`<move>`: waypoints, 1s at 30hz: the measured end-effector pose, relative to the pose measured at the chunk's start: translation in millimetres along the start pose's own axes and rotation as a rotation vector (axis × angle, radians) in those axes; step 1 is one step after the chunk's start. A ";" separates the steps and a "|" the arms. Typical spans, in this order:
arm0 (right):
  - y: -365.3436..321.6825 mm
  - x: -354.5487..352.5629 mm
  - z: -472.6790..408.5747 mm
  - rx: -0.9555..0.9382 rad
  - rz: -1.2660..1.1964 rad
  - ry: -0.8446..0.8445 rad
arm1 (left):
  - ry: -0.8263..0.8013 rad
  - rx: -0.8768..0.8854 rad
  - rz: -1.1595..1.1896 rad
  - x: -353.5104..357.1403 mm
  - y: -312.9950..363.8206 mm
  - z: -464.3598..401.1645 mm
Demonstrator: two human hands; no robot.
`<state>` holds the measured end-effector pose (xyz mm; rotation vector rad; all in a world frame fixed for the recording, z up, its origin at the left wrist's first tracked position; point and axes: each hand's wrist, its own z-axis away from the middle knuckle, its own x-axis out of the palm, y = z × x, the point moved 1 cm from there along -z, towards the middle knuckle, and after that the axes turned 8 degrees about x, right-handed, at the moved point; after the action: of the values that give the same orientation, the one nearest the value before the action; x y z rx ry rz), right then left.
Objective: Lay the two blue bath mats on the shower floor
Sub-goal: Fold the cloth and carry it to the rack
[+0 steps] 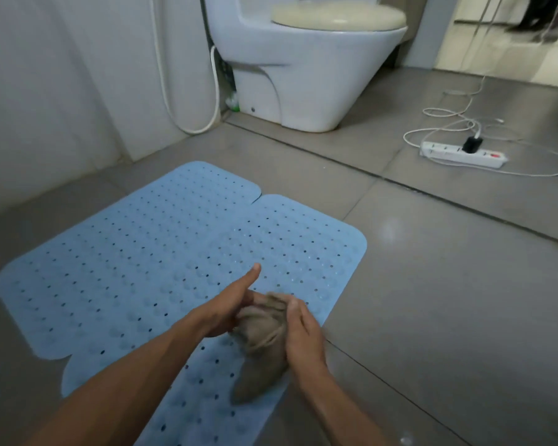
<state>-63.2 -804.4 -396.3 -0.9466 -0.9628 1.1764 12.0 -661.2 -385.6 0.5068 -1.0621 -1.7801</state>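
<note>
Two light blue perforated bath mats lie flat side by side on the grey tiled floor, edges touching. The left mat (116, 259) reaches towards the wall; the right mat (287, 252) runs down to the bottom of the view. Above the right mat, my left hand (229, 307) and my right hand (303, 333) press from both sides on a bunched grey-brown cloth (261, 349), which hangs down between them and looks blurred. My left thumb points up.
A white toilet (303, 69) stands at the back, with a white hose (190, 123) looping along the wall to its left. A white power strip (461, 152) with a black plug and loose cables lies on the floor at the right.
</note>
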 end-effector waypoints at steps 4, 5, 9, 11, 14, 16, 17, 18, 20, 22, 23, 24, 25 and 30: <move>-42.9 -10.5 -44.2 -0.024 -0.034 0.070 | 0.123 0.249 -0.017 -8.7 25.2 4.0; -50.9 -14.5 -53.6 -0.025 -0.001 0.054 | 0.177 0.311 -0.048 -9.8 35.4 1.9; -82.0 -28.6 -96.2 0.068 0.207 -0.070 | 0.263 0.393 -0.114 -12.0 85.1 -18.4; -102.5 -32.7 -115.5 0.096 0.238 -0.089 | 0.285 0.403 -0.102 -6.8 109.2 -26.8; -141.0 -37.6 -132.4 0.131 0.174 -0.129 | 0.368 0.380 -0.054 3.3 143.2 -31.4; -169.5 -42.1 -139.2 0.141 0.163 -0.158 | 0.419 0.352 -0.031 3.7 167.8 -31.7; -186.1 -44.3 -142.1 0.143 0.156 -0.160 | 0.441 0.345 -0.025 3.0 183.1 -30.7; -204.8 -47.4 -145.1 0.143 0.155 -0.151 | 0.455 0.346 -0.026 2.6 201.2 -29.2; -247.7 -56.1 -153.2 0.127 0.176 -0.099 | 0.442 0.355 -0.049 5.3 246.2 -24.4; -297.2 -64.0 -157.2 0.100 0.210 -0.060 | 0.400 0.359 -0.089 12.6 296.0 -16.2; -323.8 -67.6 -157.0 0.092 0.237 -0.051 | 0.376 0.353 -0.114 17.3 320.2 -12.1; -348.4 -71.5 -157.3 0.090 0.264 -0.045 | 0.356 0.341 -0.141 22.2 343.9 -7.5; -373.1 -74.8 -156.7 0.087 0.289 -0.045 | 0.343 0.320 -0.160 27.1 368.0 -2.3; -497.4 -85.2 -149.3 0.025 0.426 -0.091 | 0.089 0.075 -0.489 56.2 491.6 33.6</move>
<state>214.5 -968.0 19.8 -1.1201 -0.8371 1.5958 220.1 -771.9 50.7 0.9460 -1.0012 -2.1192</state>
